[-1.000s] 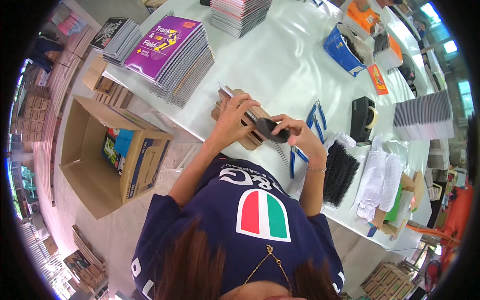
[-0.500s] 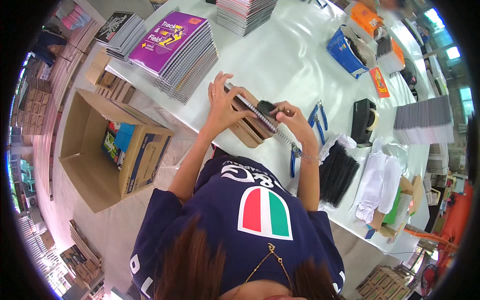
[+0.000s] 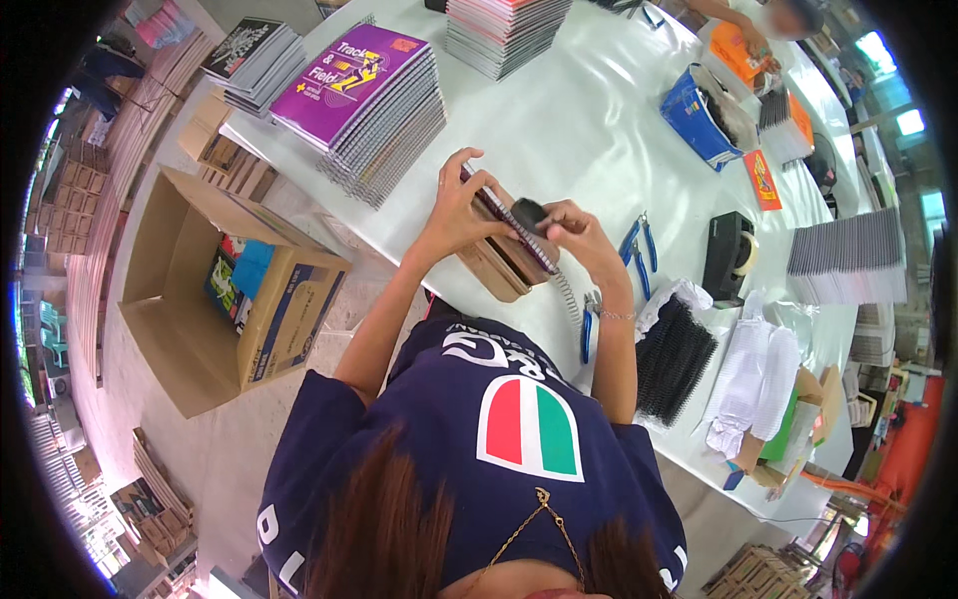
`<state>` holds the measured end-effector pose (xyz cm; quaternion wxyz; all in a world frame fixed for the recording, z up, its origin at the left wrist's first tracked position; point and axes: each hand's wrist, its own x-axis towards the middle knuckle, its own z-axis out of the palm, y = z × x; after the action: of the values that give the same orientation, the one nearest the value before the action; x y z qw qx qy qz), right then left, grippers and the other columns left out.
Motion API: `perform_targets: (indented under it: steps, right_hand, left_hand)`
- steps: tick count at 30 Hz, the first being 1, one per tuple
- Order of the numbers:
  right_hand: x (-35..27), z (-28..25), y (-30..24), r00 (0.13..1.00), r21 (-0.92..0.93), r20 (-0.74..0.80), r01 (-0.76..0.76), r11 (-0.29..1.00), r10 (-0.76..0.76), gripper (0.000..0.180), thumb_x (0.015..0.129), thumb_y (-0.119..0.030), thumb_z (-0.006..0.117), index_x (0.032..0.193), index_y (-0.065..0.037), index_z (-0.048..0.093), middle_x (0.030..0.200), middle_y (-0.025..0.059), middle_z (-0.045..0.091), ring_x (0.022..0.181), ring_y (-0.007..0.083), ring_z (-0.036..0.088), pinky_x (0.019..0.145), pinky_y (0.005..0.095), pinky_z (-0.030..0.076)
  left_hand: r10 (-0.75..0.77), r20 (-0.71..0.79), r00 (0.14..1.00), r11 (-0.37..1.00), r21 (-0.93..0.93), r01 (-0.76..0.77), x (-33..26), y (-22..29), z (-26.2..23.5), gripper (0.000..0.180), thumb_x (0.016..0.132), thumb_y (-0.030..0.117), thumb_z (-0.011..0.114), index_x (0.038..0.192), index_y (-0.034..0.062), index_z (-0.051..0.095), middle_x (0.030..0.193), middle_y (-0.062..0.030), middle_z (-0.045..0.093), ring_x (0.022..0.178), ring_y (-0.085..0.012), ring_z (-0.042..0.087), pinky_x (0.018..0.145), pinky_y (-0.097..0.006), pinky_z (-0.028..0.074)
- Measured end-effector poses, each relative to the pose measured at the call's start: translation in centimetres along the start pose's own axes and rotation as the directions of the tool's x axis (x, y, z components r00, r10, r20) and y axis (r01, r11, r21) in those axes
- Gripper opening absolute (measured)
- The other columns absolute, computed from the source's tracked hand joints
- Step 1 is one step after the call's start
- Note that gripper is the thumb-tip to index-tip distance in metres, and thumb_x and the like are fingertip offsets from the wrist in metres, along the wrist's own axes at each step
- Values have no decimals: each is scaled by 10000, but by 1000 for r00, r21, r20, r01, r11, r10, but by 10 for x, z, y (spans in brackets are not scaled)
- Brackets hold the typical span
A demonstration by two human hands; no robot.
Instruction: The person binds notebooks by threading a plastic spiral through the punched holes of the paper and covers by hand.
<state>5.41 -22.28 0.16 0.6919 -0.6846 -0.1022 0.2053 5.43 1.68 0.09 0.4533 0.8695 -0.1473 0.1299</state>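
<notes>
My left hand [image 3: 457,215] is closed on a thin notebook [image 3: 486,200], thumb on the near side, fingers over the far edge. It stands spine up, tilted, against a brown block-like support [image 3: 491,275] at the table's near edge. A metal spiral coil [image 3: 569,292] runs along the spine, and its loose end hangs past the lower right corner. At the spine, my right hand [image 3: 582,238] is closed, its fingertips pinching a dark rounded piece [image 3: 529,213] against the coil. What that piece is cannot be made out. Blue-handled pliers [image 3: 587,329] lie beside my right wrist.
Stacked purple-covered spiral notebooks [image 3: 349,90] stand at left, above an open carton [image 3: 254,299]. On the right are more blue pliers [image 3: 639,250], a black tape dispenser [image 3: 726,255], black coils [image 3: 674,354] and a blue box [image 3: 704,118]. Another person's arm [image 3: 723,15] reaches in far right.
The coil's loose end hangs shorter and closer to the notebook. My right hand and the dark piece have shifted slightly left along the spine. Another person's arm has come into view.
</notes>
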Motion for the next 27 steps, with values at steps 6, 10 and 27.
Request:
perform_targets:
  steps: [6,10,27]
  right_hand:
    - [7,4,-20,998,11,18,64,998,-64,292,754,-306,812,820,-58,673,1130,51,558,1031,177,551,928,310,419]
    - [13,12,-35,998,-171,15,56,984,-55,259,740,-270,818,840,-68,691,1093,58,559,985,171,548,864,301,440]
    - [37,16,-49,999,-425,-7,26,905,-32,337,736,-368,810,842,-72,688,961,71,562,851,169,549,804,287,451]
  left_hand:
    - [-16,46,999,1000,-17,17,1,-5,0,572,486,331,928,935,142,628,1378,-133,343,1267,-386,311,1026,-479,340]
    - [-25,31,999,1000,-14,26,8,-5,-4,565,493,299,925,951,151,629,1370,-120,358,1267,-374,309,1029,-474,344]
    - [-14,52,999,978,-207,25,9,-2,-21,785,623,137,843,1334,177,513,1384,-116,393,1292,-310,394,1087,-426,349]
